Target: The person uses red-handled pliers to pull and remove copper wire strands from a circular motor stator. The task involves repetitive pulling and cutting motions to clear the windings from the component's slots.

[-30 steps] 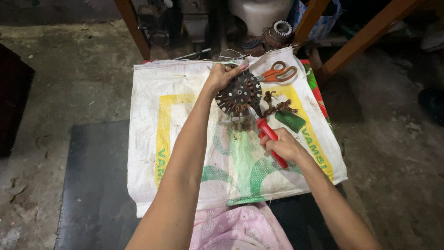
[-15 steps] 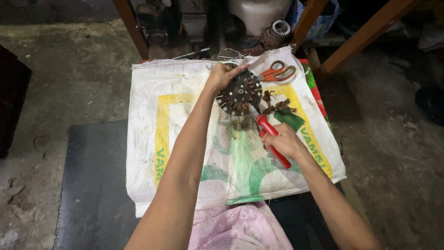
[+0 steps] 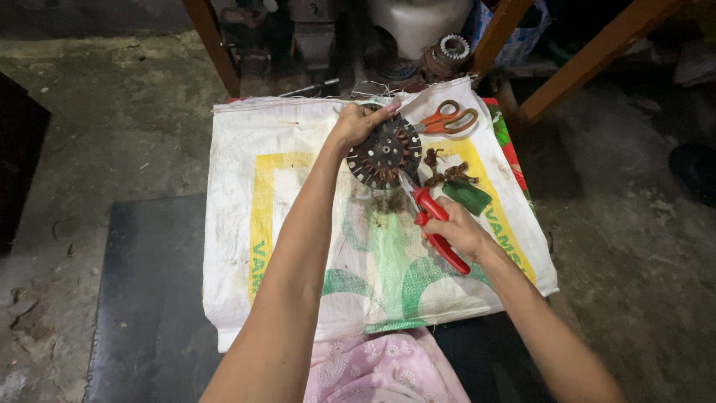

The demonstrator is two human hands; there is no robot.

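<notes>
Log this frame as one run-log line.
left hand: grips round slotted core | right hand: red-handled pliers, tip at core | surface: woven sack

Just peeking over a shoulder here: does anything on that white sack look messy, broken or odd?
Yes. Loose clumps of brownish wire lie scattered on the white sack, right of the round slotted metal core that the left hand holds tilted on edge. The right hand grips red-handled pliers at its lower rim.

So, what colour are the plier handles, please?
Red handles, gripped in the right hand; head view.
</notes>
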